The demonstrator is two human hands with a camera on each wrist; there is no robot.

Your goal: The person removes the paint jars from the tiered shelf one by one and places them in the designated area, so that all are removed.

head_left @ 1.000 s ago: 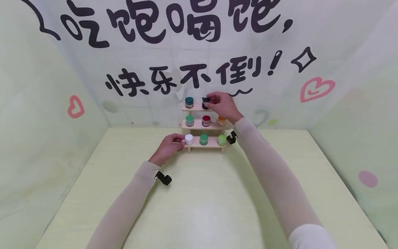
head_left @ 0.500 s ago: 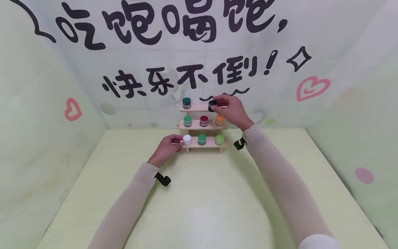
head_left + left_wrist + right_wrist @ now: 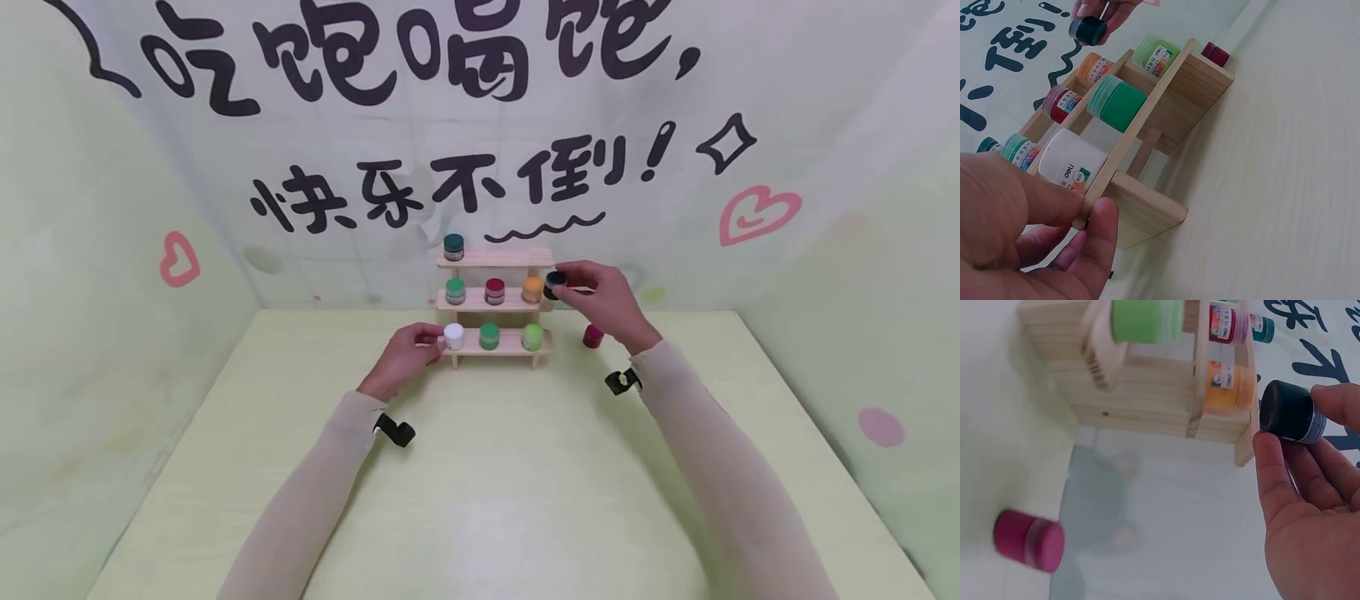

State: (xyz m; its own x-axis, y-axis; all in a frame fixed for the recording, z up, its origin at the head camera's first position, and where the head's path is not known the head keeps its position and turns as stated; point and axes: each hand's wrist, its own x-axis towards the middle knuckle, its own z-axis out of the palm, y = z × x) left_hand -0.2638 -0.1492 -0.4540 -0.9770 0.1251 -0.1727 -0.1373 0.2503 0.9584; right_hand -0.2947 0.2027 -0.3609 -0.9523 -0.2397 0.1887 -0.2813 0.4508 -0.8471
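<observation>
Wooden and pale, a little shelf with three steps stands on the light table, close to the back wall. To the right of its middle step, the right hand holds a dark jar up in the air. The thumb and fingers pinch that jar, which is near the orange jar and looks almost black.

The left hand is down by the bottom step. Its thumb and finger squeeze the left end of that board, right by the white jar. Whether it touches the white jar too, one cannot tell.

Next to the white jar on the bottom step sit a green jar and a lime jar. The middle step has a mint jar, a red jar and the orange one, all in a row. Up on the top step, at the left end, is a teal jar. A pink jar stands on the table, just past the shelf's right side. Big black writing runs across the back wall.
</observation>
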